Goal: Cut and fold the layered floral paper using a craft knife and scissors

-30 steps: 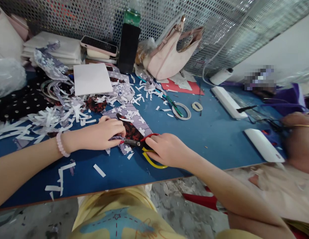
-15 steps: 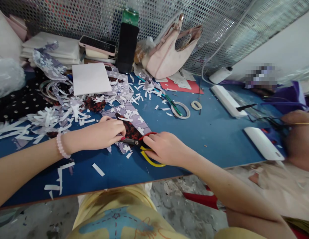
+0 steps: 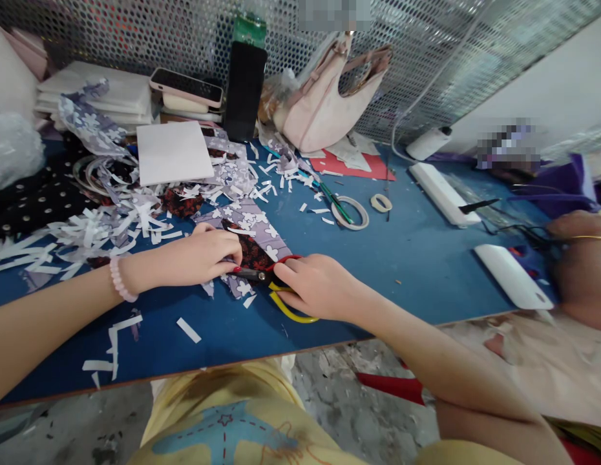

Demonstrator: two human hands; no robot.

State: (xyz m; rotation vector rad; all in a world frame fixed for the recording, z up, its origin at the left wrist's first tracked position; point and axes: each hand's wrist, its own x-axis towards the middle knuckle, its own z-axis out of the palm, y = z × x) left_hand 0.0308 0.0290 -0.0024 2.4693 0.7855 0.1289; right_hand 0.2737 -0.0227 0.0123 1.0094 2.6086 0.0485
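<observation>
My right hand (image 3: 320, 287) is closed around a pair of scissors (image 3: 276, 289) with red and yellow handles; a finger and the thumb are in the loops. The dark blades point left and reach my left hand (image 3: 212, 255). Its thumb and fingers are pinched together at the blade tips, hiding whatever is between them. Beneath the hands and just beyond them lies lilac fabric (image 3: 262, 227) with white flowers. On it sits a dark piece of fabric (image 3: 252, 250) with a red pattern. Small white strips (image 3: 188, 329) lie nearby.
White cuttings (image 3: 106, 226) are heaped at left beside black dotted fabric (image 3: 26, 197). Behind stand a white square stack (image 3: 174, 154), a black phone (image 3: 245, 90) and a handbag (image 3: 320, 113). Tape rolls (image 3: 351, 213) and power strips (image 3: 441, 190) lie right, near another person's arm (image 3: 584, 271).
The whole view has shifted very slightly to the left. Both hands and the scissors hold nearly the same pose over the fabric.
</observation>
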